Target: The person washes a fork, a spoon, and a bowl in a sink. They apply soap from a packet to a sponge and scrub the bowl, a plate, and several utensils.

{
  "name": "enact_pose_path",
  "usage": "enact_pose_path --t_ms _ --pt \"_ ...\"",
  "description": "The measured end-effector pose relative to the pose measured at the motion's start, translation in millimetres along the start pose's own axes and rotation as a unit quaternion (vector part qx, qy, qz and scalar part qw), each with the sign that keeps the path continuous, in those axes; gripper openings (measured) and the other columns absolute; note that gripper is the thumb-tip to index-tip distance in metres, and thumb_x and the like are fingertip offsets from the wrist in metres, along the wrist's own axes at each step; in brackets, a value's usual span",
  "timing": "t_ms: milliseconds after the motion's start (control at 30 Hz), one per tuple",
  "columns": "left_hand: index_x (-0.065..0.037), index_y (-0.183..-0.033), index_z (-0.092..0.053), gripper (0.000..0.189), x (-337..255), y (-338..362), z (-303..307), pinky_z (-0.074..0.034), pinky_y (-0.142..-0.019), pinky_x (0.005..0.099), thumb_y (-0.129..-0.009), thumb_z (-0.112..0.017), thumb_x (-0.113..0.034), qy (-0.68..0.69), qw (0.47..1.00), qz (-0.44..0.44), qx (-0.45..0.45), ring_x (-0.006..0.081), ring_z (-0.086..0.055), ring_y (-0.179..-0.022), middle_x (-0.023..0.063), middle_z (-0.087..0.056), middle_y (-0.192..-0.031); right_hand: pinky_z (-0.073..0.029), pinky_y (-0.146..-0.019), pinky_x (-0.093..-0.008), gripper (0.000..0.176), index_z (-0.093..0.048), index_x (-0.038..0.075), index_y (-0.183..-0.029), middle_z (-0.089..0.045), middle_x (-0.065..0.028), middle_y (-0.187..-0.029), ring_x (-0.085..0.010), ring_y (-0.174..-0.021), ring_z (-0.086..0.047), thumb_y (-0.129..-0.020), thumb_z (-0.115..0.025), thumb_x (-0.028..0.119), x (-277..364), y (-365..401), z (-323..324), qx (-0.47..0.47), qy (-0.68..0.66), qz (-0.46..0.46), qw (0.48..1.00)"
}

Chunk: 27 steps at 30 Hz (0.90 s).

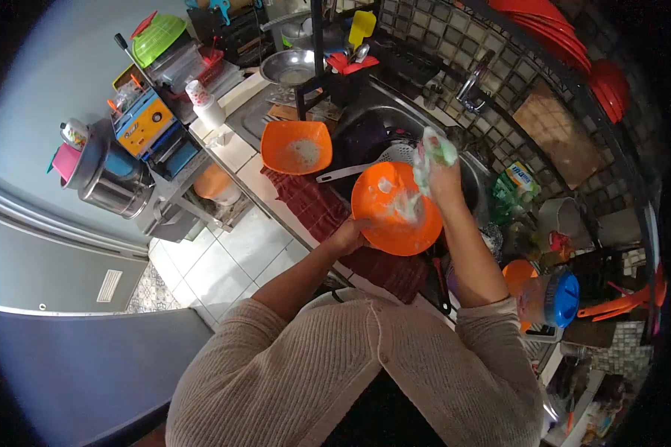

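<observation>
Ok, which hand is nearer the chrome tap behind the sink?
Right. The right hand, clutching a soapy sponge, is in front of the chrome tap; the left hand grips the round orange plastic bowl at its near rim, farther away.

the left hand (348, 235) grips the rim of a soapy orange bowl (395, 208), tilted over the sink (380, 123); the right hand (438, 173) presses a foamy sponge (434, 149) against its upper edge; a second orange bowl (297, 147) with suds sits on the counter, just beside a dark red cloth (309, 201)

Sudsy spare bowl (297, 147) on counter (235, 149), red cloth (306, 201) beside; steel pot (108, 175) far L; faucet (470, 88).
</observation>
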<state>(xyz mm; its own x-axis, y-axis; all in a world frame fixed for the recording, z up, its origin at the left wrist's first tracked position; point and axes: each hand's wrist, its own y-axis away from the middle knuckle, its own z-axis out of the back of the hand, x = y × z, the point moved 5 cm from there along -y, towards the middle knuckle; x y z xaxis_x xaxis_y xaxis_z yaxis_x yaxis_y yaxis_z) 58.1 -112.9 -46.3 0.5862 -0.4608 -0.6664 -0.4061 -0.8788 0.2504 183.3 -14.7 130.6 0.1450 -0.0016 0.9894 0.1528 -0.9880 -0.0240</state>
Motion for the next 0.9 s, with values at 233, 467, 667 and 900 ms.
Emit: enact_pose_path --t_ms 233,467,667,900 --pt "-0.009 -0.135 -0.029 0.057 1.8 -1.3 2.6 -0.046 -0.088 0.0466 -0.086 -0.054 -0.024 -0.002 0.999 -0.017 0.029 0.0286 -0.049 -0.113 0.0110 -0.045 -0.127 -0.043 -0.083 -0.0411 0.036 -0.054 0.006 -0.113 -0.054 -0.0195 -0.104 -0.0339 -0.097 -0.053 -0.086 -0.054 0.028 -94.2 28.8 7.1 0.114 0.563 0.186 0.797" --pt "-0.010 -0.140 -0.023 0.071 18.2 -24.3 9.9 -0.033 -0.102 0.0464 -0.089 -0.034 -0.058 0.049 0.993 -0.062 0.082 0.0265 -0.037 -0.126 0.0100 -0.037 -0.137 -0.026 -0.101 -0.0533 0.047 -0.043 0.010 -0.128 -0.034 -0.0231 -0.135 -0.0378 -0.126 -0.033 -0.085 -0.047 0.028 -148.8 66.1 -1.5 0.255 0.525 0.233 0.778" --pt "-0.009 -0.139 -0.024 0.063 14.9 -11.2 10.8 -0.032 -0.103 0.0422 -0.093 -0.025 -0.053 -0.032 0.998 -0.038 -0.042 0.0267 -0.035 -0.126 0.0112 -0.034 -0.139 -0.025 -0.103 -0.0514 0.044 -0.045 0.005 -0.126 -0.035 -0.0157 -0.137 -0.0363 -0.124 -0.036 -0.087 -0.043 0.027 -124.8 28.4 32.9 0.113 0.695 0.278 0.653" --pt "-0.007 -0.137 -0.027 0.067 15.2 -13.9 7.6 -0.033 -0.102 0.0425 -0.092 -0.024 -0.056 0.015 0.998 -0.027 -0.049 0.0288 -0.038 -0.124 0.0131 -0.037 -0.136 -0.022 -0.105 -0.0509 0.048 -0.039 0.002 -0.130 -0.035 -0.0195 -0.137 -0.0376 -0.125 -0.035 -0.088 -0.041 0.024 -125.2 50.4 -10.3 0.192 0.601 0.283 0.723"
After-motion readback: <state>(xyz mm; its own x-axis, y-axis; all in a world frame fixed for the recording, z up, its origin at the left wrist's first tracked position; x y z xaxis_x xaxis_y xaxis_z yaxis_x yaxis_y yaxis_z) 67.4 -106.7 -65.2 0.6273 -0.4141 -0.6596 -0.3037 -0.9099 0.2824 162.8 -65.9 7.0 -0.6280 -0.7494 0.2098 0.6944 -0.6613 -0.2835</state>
